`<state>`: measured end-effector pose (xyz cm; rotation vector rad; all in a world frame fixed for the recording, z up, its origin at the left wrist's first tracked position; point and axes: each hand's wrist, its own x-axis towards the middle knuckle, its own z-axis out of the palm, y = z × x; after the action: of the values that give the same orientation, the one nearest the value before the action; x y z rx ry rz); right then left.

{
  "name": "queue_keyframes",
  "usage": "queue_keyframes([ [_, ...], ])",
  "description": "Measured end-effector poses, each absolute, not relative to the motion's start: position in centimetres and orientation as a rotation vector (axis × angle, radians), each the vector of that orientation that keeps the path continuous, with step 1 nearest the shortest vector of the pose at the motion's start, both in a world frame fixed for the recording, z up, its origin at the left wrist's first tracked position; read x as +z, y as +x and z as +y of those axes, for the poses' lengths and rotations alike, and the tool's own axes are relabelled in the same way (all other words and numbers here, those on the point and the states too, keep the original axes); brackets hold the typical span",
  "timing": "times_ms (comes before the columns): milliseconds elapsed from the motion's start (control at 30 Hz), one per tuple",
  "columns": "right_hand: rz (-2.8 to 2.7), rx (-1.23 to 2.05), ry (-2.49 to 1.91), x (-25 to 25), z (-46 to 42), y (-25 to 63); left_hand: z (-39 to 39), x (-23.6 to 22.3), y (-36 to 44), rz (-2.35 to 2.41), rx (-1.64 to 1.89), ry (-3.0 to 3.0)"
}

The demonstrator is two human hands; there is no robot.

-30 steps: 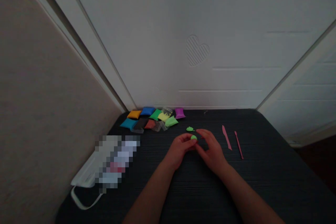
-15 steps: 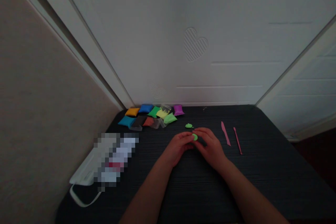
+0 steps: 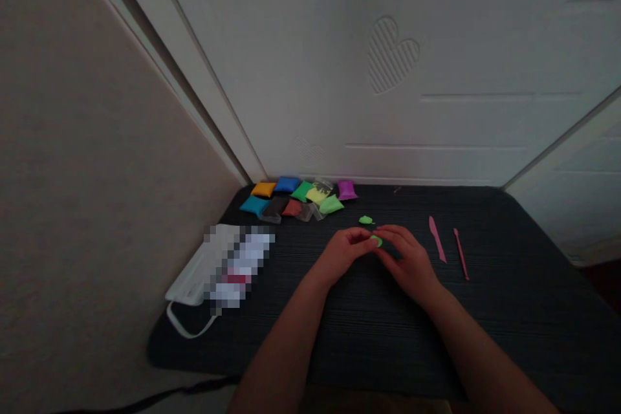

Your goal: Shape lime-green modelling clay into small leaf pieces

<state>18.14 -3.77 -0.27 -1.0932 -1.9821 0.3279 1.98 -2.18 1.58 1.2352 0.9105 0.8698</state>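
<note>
Between my fingertips is a small flattened piece of light green modelling clay [image 3: 377, 242]. My left hand [image 3: 345, 252] is closed on its left side, the thumb lying over it. My right hand [image 3: 406, 260] pinches the same piece from the right, fingers curved above and thumb below. Part of the clay is hidden by the fingers. Just beyond the hands, a second small light green clay piece [image 3: 365, 220] with a thin tip lies on the dark table [image 3: 383, 336].
Several coloured clay packets [image 3: 288, 184] lie at the back left. A pink plastic knife [image 3: 437, 239] and a thin pink modelling stick [image 3: 461, 254] are right of my hands. At the left are a white strapped item [image 3: 204, 268] and a blurred-out item [image 3: 242, 268]. A white panel [image 3: 310, 65] rises behind the table.
The camera view has shifted, so the table and everything on it appear further right and slightly higher. My left thumb now covers more of the clay; both hands stay on it.
</note>
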Motion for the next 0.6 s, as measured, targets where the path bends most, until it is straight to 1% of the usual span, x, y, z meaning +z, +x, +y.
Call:
queue_keyframes([
  [600,-1.976,0.330,-1.050,-0.39,-3.89,18.01,-1.92,0.50,2.00,0.875,0.795,1.015],
])
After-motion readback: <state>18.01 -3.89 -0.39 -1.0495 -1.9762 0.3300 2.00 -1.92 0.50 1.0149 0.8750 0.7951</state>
